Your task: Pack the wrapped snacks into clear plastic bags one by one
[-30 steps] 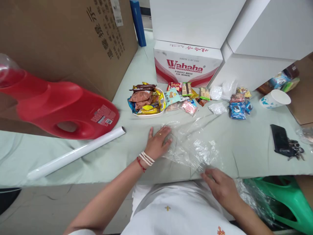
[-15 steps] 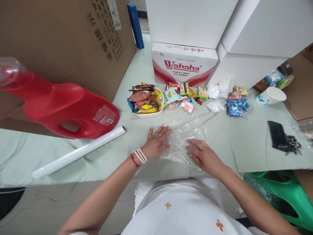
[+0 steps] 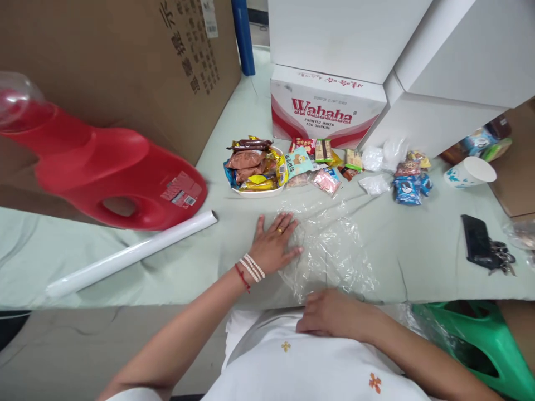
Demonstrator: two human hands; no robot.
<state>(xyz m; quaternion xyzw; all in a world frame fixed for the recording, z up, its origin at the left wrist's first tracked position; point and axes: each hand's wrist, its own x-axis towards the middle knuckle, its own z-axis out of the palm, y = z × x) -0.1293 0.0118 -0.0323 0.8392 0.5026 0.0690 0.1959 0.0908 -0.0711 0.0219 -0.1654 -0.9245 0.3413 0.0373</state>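
A crumpled sheet of clear plastic film (image 3: 334, 250) lies spread on the table in front of me. My left hand (image 3: 273, 242) rests flat on its left side, fingers spread and holding nothing. At the table's front edge, close to my shirt, is my right hand (image 3: 328, 313), its fingers curled downward and together. The film's near edge reaches the right hand, but whether the fingers hold it is hidden. Just beyond the film stands a white tray (image 3: 261, 194) filled with wrapped snacks (image 3: 248, 161). More small snack packets (image 3: 326, 181) lie to its right.
A red jug (image 3: 125, 178) and a white tube (image 3: 134, 253) lie on the left by a brown carton (image 3: 125, 67). White boxes and a Wahaba-style printed carton (image 3: 328, 111) stand behind. On the right are a paper cup (image 3: 470, 172), a black phone-like object (image 3: 480, 242), keys and a green stool (image 3: 497, 345).
My right hand has moved from the film toward my body, down to the table's front edge, its fingers curling. The film lies more spread out. My left hand stays flat on it.
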